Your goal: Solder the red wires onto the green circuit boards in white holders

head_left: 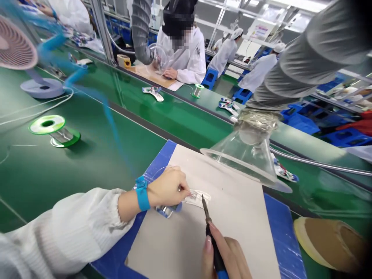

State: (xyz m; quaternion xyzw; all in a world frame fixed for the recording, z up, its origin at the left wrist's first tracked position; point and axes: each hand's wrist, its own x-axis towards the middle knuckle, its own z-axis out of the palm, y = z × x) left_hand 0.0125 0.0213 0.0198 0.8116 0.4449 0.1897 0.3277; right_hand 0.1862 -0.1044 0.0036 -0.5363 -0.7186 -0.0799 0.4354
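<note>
My left hand (168,190), with a blue wrist strap (142,193), is closed in a pinch and rests on a grey work board (232,221). Its fingertips press on a small white part (197,197) lying on the board; a thin wire seems to be held there. My right hand (223,255) grips a soldering iron (209,226) with a dark handle. The iron's tip points up toward the white part, almost touching it.
A clear fume funnel (247,159) on a grey hose (305,58) hangs over the board's far right. A solder spool (55,131) and a fan (17,50) stand left. A tape roll (328,244) lies right. Across the green belt (174,112) sit people in white coats.
</note>
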